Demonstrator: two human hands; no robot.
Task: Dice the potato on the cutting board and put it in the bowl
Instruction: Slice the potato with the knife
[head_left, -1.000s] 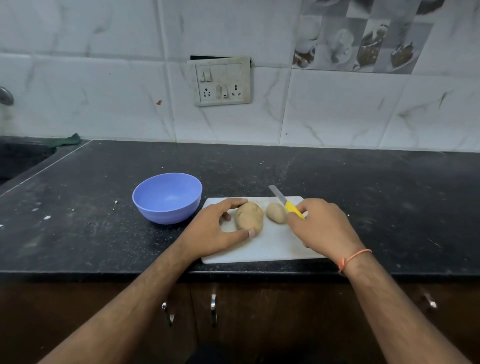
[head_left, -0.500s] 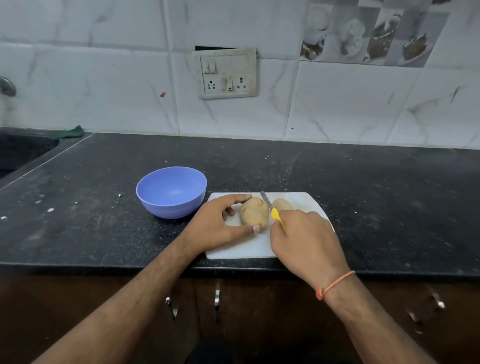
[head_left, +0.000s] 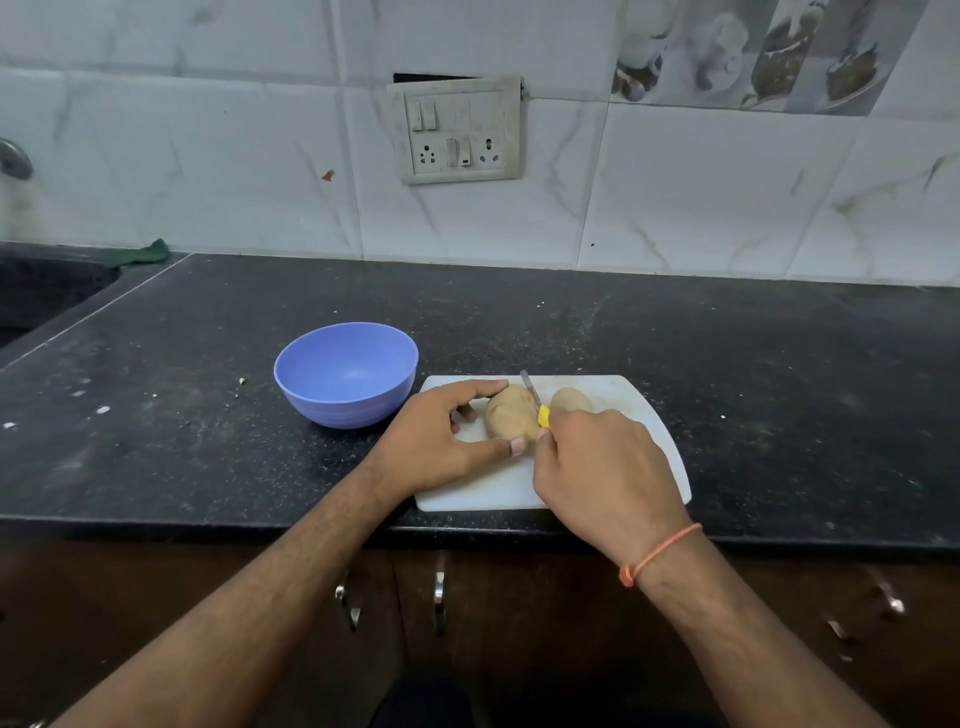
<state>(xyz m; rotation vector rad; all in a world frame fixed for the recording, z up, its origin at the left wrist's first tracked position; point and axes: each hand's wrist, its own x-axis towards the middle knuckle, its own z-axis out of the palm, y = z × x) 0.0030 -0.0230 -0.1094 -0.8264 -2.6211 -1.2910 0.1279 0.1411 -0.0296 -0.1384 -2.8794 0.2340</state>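
The left hand (head_left: 441, 441) holds the hard, round, rolly potato (head_left: 511, 418) by its ends while the right hand (head_left: 605, 467) grips the knife (head_left: 535, 397).

The right hand (head_left: 602, 470) covered nearly all of the knife (head_left: 537, 405) handle, leaving only a short yellow stub and the thin blade; whether the edge had entered the larger potato (head_left: 511, 415) could not be told. The smaller potato (head_left: 570, 401) was partly hidden behind the same hand, as was the near right part of the cutting board (head_left: 649, 410). Both forearms ran off the bottom edge. The sink (head_left: 31, 296) and a metal fitting (head_left: 13, 158) were cut off at the left edge.
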